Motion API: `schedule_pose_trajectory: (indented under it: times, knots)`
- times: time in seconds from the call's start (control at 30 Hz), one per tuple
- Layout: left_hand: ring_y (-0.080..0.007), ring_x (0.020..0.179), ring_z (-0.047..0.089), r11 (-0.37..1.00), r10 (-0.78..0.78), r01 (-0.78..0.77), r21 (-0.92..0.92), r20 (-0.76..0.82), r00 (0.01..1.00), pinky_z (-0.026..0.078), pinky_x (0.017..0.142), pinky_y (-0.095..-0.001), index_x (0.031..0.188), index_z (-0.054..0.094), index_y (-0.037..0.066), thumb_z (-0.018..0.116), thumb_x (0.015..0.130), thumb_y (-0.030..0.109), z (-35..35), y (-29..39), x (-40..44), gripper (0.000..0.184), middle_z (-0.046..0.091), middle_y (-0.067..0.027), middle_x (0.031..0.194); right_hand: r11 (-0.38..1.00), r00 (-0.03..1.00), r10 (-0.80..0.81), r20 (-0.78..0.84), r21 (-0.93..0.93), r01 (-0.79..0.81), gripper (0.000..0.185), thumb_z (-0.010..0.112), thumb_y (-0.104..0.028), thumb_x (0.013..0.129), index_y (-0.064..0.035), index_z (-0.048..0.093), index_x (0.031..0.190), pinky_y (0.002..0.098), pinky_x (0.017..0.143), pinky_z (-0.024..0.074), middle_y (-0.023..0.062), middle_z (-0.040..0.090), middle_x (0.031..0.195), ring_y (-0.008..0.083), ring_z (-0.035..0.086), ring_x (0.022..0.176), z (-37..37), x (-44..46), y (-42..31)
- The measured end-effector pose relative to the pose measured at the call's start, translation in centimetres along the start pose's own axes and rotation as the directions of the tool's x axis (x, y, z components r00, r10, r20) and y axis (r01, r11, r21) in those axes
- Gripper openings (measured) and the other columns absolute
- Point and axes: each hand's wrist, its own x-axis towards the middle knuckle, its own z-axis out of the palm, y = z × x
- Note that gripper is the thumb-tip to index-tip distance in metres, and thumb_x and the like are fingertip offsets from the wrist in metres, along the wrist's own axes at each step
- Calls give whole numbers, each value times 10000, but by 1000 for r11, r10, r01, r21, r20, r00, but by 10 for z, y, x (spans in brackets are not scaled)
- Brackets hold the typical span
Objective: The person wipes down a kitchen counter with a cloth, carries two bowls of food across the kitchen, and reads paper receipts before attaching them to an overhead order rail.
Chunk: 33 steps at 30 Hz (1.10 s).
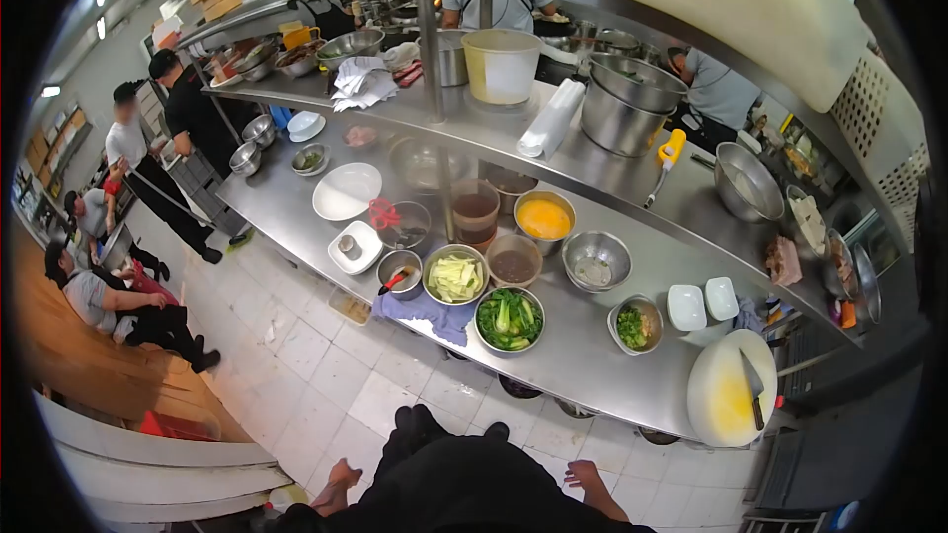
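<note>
My left hand (pixel 343 477) hangs low at my left side over the tiled floor, fingers loosely curled and hard to make out. My right hand (pixel 584 476) hangs at my right side, its fingers apart with nothing in them. Neither touches the steel table (pixel 583 336) in front of me. Nearest to me on its front edge stand a bowl of leafy greens (pixel 510 320) and a bowl of pale cut vegetable (pixel 456 279), beside a purple cloth (pixel 434 320). A knife (pixel 753 388) lies on the round white board (pixel 718 405) at the right.
Behind are a bowl of yellow liquid (pixel 544 218), a white oval plate (pixel 347 190) and red scissors (pixel 383 213). An upper shelf (pixel 592 184) carries steel pots and a white tub (pixel 501 66). Several people stand or sit at the left; others work beyond the shelf.
</note>
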Motion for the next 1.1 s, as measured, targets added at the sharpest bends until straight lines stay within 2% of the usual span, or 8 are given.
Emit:
schedule_pose_trajectory:
  times: [0.13, 0.5, 0.57, 0.67, 0.83, 0.9, 1.03, 1.1]
  knots:
    - [-335, 884, 715, 994, -39, 47, -95, 84, 996, 564, 821, -391, 1393, 410, -88, 666, 802, 368, -41, 9, -42, 788, 732, -171, 872, 980, 980, -198, -13, 0, 198, 322, 627, -228, 872, -58, 620, 1144, 413, 587, 578, 135, 692, 986, 289, 722, 753, 19, -5, -63]
    - [-286, 898, 712, 765, 444, -485, -423, -199, 874, 537, 870, -381, 1375, 533, 51, 654, 860, 332, -89, -7, 120, 599, 721, -176, 1020, 928, 941, -336, -40, -187, 323, 283, 637, -173, 875, -65, 649, 1137, 344, 535, 564, 96, 697, 913, 226, 721, 692, 178, -50, -129]
    - [-263, 862, 716, 695, 467, -523, -493, -244, 850, 545, 844, -370, 1350, 561, 50, 643, 876, 310, -102, -35, 133, 547, 720, -177, 1018, 735, 805, -592, 39, -384, 559, 302, 632, -145, 878, -64, 655, 1168, 322, 525, 552, 92, 695, 867, 203, 715, 674, 215, -47, -131]
    - [-181, 721, 701, 656, 265, -423, -625, -333, 905, 557, 708, -318, 1299, 601, 36, 641, 887, 278, -117, -99, 147, 479, 725, -147, 933, 588, 671, -739, 65, -423, 689, 277, 613, -140, 895, -71, 678, 1155, 316, 576, 556, 90, 716, 875, 182, 708, 647, 283, -83, -171]
    - [-193, 592, 671, 861, -35, -8, -509, -75, 997, 548, 604, -338, 1274, 616, 37, 669, 831, 305, -67, -260, 175, 521, 696, -118, 681, 152, 391, -859, 331, -564, 812, 261, 630, -152, 855, -102, 704, 1101, 368, 745, 557, 113, 726, 966, 239, 713, 818, 389, -161, -268]
    - [-254, 616, 676, 877, -146, 156, -454, 56, 988, 538, 517, -408, 963, 701, 70, 651, 821, 265, -61, -294, 156, 246, 684, -134, 777, -17, 282, -838, 468, -538, 843, 283, 646, -178, 835, -139, 705, 1110, 378, 762, 543, 122, 716, 955, 282, 689, 849, 421, -177, -301]
    - [-221, 486, 637, 970, 206, -200, -137, 30, 978, 544, 504, -351, 1051, 727, 56, 558, 820, 267, -18, -335, 143, 356, 692, -138, 672, -28, 282, -793, 540, -495, 868, 280, 661, -205, 834, -149, 702, 1105, 394, 745, 533, 116, 705, 948, 295, 673, 822, 475, -240, -359]
    - [-254, 647, 700, 754, -283, 268, -600, 72, 957, 575, 623, -390, 986, 736, 56, 558, 844, 299, 7, -326, 127, 333, 715, -185, 811, -76, 265, -784, 562, -509, 857, 281, 671, -214, 831, -147, 695, 1103, 404, 736, 527, 108, 700, 961, 295, 670, 806, 498, -238, -376]
